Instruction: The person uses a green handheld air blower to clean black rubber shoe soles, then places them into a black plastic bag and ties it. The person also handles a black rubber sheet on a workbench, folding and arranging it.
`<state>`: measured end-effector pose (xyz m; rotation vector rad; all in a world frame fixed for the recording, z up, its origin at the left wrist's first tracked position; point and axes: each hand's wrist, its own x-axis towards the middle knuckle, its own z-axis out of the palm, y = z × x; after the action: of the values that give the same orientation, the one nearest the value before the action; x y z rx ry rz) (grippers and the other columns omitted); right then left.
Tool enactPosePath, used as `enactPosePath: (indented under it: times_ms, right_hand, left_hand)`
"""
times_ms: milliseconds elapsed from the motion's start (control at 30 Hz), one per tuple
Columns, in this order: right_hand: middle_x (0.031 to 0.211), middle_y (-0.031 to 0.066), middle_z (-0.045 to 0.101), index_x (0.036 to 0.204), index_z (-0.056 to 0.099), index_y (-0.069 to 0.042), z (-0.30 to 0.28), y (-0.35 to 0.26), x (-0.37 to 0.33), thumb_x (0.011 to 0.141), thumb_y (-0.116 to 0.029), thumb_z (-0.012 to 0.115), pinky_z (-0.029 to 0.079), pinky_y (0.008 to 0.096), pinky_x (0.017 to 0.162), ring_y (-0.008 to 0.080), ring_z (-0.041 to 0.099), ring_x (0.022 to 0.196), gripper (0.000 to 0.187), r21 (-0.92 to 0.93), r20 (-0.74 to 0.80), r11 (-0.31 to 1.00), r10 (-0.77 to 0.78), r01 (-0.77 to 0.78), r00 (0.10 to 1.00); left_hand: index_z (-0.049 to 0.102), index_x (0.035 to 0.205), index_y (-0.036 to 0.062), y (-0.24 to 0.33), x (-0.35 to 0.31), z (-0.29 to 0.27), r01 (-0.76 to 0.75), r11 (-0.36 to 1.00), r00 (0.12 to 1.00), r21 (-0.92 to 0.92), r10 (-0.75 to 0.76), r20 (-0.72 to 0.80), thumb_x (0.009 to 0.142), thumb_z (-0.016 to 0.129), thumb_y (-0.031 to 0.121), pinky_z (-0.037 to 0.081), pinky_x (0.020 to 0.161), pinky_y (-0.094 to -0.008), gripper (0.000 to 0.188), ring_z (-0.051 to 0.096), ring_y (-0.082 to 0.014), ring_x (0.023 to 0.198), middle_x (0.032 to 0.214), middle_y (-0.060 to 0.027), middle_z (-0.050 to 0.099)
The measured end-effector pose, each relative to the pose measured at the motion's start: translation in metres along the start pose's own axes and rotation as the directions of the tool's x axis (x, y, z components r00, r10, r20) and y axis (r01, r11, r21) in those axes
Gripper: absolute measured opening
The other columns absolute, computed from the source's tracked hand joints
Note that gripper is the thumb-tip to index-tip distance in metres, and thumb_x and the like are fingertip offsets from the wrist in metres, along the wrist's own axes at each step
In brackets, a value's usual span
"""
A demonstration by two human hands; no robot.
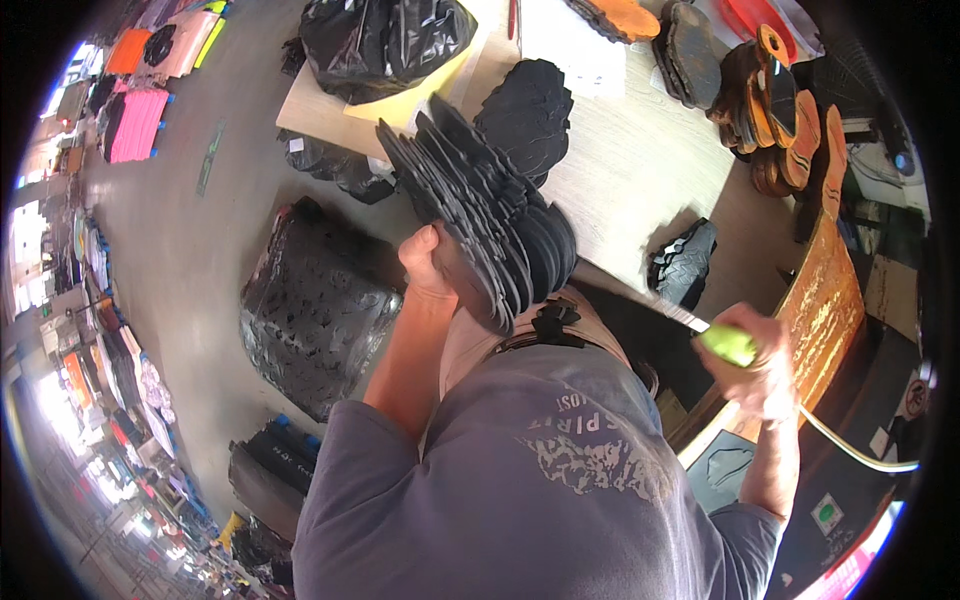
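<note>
A thick stack of thin black sole-shaped sheets (490, 220), fanned apart along its edges, is held up in front of my body. My left hand (428, 262) grips its near left side, with the thumb showing and the other fingers hidden behind the stack. Off to the right, my right hand (755, 360) is wrapped round a tool with a bright green handle (730, 344). Its narrow metal blade (680, 315) points left toward the stack and blurs at the far end. A pale cord (850, 453) runs rightward from near that wrist.
On the light table (640, 190) lie another black stack (525, 115), a small black bundle (683, 263) and a black plastic bag (388, 45). Orange and brown sole-shaped pieces (765, 110) stand at the far right. A large black bag (318, 305) rests on the floor at left.
</note>
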<state>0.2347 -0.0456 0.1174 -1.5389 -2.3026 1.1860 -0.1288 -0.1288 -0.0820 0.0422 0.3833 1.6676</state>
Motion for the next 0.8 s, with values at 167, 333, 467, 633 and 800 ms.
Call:
enactPosePath:
  times_ms: [167, 333, 467, 633, 800]
  right_hand:
    - [0.066, 0.0021, 0.064, 0.085, 0.063, -0.004, -0.003, -0.008, 0.009, 0.083, -0.001, 0.081, 0.046, 0.0271, 0.055, 0.0071, 0.058, 0.060, 0.019, 0.022, 0.110, 0.997, -0.071, 0.069, 0.991]
    - [0.066, 0.0037, 0.062, 0.087, 0.062, -0.004, -0.002, -0.006, 0.006, 0.082, -0.001, 0.081, 0.047, 0.0290, 0.056, 0.0107, 0.058, 0.060, 0.019, -0.048, 0.160, 0.996, -0.064, 0.073, 0.985]
    - [0.068, 0.0042, 0.062, 0.087, 0.062, -0.004, -0.008, -0.006, 0.010, 0.082, -0.003, 0.080, 0.047, 0.0322, 0.058, 0.0113, 0.057, 0.062, 0.019, -0.067, 0.005, 0.997, 0.028, -0.027, 1.000]
    - [0.067, 0.0128, 0.066, 0.082, 0.064, -0.002, -0.019, -0.007, 0.026, 0.079, -0.009, 0.082, 0.051, 0.0364, 0.059, 0.0178, 0.065, 0.061, 0.020, -0.109, 0.161, 0.994, 0.039, -0.022, 0.986]
    - [0.058, 0.0115, 0.062, 0.074, 0.062, 0.002, -0.018, -0.023, 0.057, 0.071, -0.009, 0.080, 0.048, 0.0351, 0.052, 0.0156, 0.062, 0.053, 0.021, -0.188, 0.278, 0.968, -0.107, 0.164, 0.954]
  left_hand:
    - [0.049, 0.147, -0.0029, 0.007, -0.001, 0.005, -0.066, 0.997, 0.996, 0.050, 0.062, 0.064, 0.081, 0.072, 0.037, 0.045, 0.113, -0.0487, 0.081, 0.058, -0.0367, 0.129, 0.142, -0.0187, 0.060]
    - [0.049, 0.145, -0.0036, 0.014, -0.010, -0.020, -0.095, 0.995, 0.994, 0.029, 0.093, 0.053, 0.086, 0.067, 0.036, 0.045, 0.111, -0.0468, 0.074, 0.057, -0.0337, 0.128, 0.140, -0.0177, 0.060]
    - [0.058, 0.134, -0.0037, 0.049, -0.016, -0.029, 0.180, 0.954, 0.981, 0.239, -0.191, 0.022, 0.081, 0.071, 0.028, 0.048, 0.103, -0.0416, 0.063, 0.062, -0.0302, 0.115, 0.121, -0.0144, 0.066]
    - [0.045, 0.149, -0.0064, 0.102, -0.008, 0.027, 0.219, 0.166, 0.810, 0.962, -0.580, -0.085, 0.070, 0.091, 0.031, 0.042, 0.114, -0.0418, 0.099, 0.052, -0.0356, 0.136, 0.148, -0.0234, 0.052]
    - [0.047, 0.150, -0.0022, 0.070, -0.002, 0.054, -0.183, -0.312, 0.583, 0.932, -0.798, -0.153, 0.070, 0.090, 0.036, 0.048, 0.109, -0.0453, 0.098, 0.058, -0.0418, 0.130, 0.141, -0.0283, 0.059]
